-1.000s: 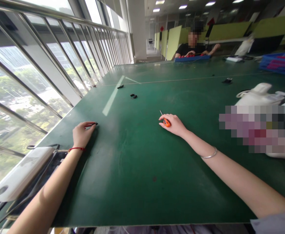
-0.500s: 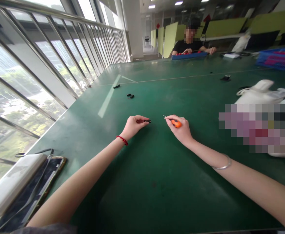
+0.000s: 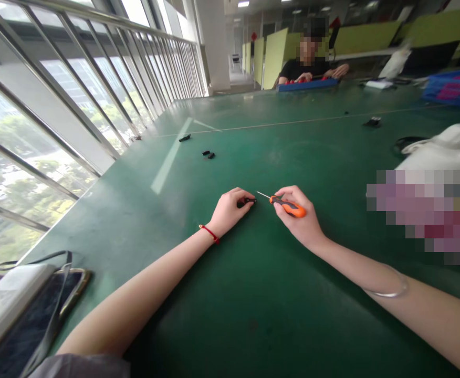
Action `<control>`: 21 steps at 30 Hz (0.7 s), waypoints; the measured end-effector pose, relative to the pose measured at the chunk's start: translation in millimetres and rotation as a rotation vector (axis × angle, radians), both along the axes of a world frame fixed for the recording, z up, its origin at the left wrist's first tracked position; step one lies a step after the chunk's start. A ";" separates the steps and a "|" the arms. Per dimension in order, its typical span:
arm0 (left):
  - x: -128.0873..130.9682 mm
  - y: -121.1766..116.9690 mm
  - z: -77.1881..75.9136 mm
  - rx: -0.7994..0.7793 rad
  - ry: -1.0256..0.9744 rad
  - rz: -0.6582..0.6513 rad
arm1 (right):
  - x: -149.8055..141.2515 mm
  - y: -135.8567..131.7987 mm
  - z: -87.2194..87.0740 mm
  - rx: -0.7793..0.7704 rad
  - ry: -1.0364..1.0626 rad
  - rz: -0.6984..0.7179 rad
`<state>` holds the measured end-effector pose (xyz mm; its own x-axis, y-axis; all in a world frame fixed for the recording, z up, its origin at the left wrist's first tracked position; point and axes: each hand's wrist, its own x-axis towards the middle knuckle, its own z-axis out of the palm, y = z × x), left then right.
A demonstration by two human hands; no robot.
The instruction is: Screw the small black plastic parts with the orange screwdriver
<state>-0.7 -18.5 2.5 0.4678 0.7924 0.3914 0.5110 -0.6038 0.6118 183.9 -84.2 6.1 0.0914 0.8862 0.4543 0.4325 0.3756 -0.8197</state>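
My left hand (image 3: 230,211) rests on the green table (image 3: 233,294) with its fingers pinched on a small black part (image 3: 249,201). Just to its right, my right hand (image 3: 299,220) grips an orange-handled screwdriver (image 3: 287,205). The thin metal tip of the screwdriver points left, almost touching the black part. A red cord circles my left wrist and a silver bangle my right forearm.
Small black parts (image 3: 208,154) and one more (image 3: 184,138) lie further back on the left. A phone (image 3: 37,320) and a white device lie at the near left edge by the window railing. White bags (image 3: 438,149) sit right. A person (image 3: 306,68) works over a blue tray at the far end.
My left hand carried the black part from the table's left side to the centre. My right hand lifted the screwdriver and turned its tip toward the part. The two hands now meet.
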 end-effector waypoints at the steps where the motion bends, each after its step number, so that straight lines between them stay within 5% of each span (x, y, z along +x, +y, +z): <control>1: 0.2 -1.4 0.6 0.011 0.016 -0.012 | 0.0 0.0 -0.6 0.003 0.019 0.013; 11: 1.5 -4.6 3.3 0.028 0.093 0.091 | 1.1 -2.1 1.6 0.193 0.070 -0.072; 21: 1.5 -5.0 3.1 0.016 0.087 0.090 | 0.0 -7.0 4.8 0.242 -0.032 -0.008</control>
<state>0.8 -23.6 5.6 0.4281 0.8264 0.3657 0.6141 -0.5629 0.5532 183.9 -91.2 10.9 0.0805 0.7505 0.6559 0.4606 0.5556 -0.6922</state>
